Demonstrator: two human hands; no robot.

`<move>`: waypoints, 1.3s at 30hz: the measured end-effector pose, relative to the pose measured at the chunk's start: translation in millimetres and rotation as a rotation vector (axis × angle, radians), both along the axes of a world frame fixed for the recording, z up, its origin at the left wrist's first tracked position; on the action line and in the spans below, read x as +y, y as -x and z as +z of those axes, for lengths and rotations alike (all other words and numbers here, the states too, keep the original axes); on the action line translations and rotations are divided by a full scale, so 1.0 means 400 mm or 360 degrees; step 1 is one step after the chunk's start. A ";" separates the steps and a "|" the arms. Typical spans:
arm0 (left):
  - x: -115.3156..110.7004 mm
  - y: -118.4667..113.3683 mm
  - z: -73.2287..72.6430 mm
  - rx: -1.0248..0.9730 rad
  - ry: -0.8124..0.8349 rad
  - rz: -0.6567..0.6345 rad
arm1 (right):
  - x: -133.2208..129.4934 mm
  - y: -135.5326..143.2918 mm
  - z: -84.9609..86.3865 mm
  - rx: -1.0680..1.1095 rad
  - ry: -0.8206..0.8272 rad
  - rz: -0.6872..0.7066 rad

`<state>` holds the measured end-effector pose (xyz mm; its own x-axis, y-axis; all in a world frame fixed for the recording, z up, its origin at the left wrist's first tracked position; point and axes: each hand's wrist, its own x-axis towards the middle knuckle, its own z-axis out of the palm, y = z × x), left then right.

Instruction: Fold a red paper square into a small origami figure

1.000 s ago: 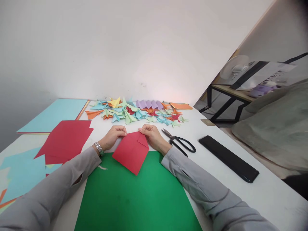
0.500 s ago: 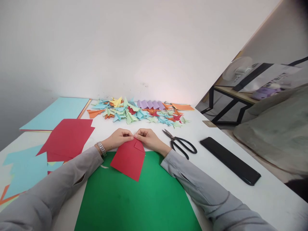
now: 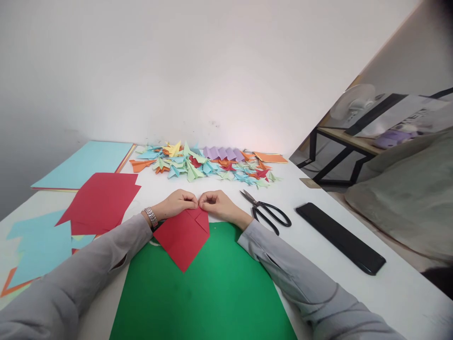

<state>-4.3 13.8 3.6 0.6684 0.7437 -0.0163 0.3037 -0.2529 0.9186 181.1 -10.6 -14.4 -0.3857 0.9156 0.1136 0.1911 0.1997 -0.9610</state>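
A partly folded red sheet of paper [image 3: 184, 241] hangs over the far edge of a green mat [image 3: 205, 288], one corner pointing toward me. Creases and a small folded flap show near its top. My left hand [image 3: 180, 202], with a metal band at the wrist, pinches the top of the paper. Beside it, my right hand [image 3: 216, 205] pinches the same top edge, the fingertips of both hands nearly touching. Black-handled scissors [image 3: 266, 210] lie on the white table just right of my right hand, blades pointing away.
Several small folded paper planes [image 3: 193, 165] are piled along the wall. Red sheets [image 3: 101, 200], light blue pieces [image 3: 46, 250] and a large light blue stack [image 3: 85, 163] lie at the left. A long black case [image 3: 339, 236] rests at the right; orange paper [image 3: 272, 157] sits behind.
The red paper has turned, its near corner swinging left, and more of the folded flap shows. Both hands stay pinched at its top. The view has shifted slightly.
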 end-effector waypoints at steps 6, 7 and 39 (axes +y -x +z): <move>0.000 0.005 0.012 -0.0054 0.0065 0.0030 | 0.004 -0.006 -0.003 0.0108 0.0109 -0.0026; 0.000 0.006 0.013 -0.0068 0.0092 0.0040 | 0.005 -0.007 -0.004 0.0133 0.0128 -0.0032; 0.001 0.003 -0.001 -0.0265 0.0324 0.0332 | 0.014 -0.011 -0.014 0.0641 0.0265 -0.0349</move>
<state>-5.6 14.0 3.3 0.5080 0.8574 -0.0821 0.1711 -0.0070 0.9852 185.5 -5.0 -20.1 -0.1371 0.9888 0.0592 -0.1825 0.0335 -0.9826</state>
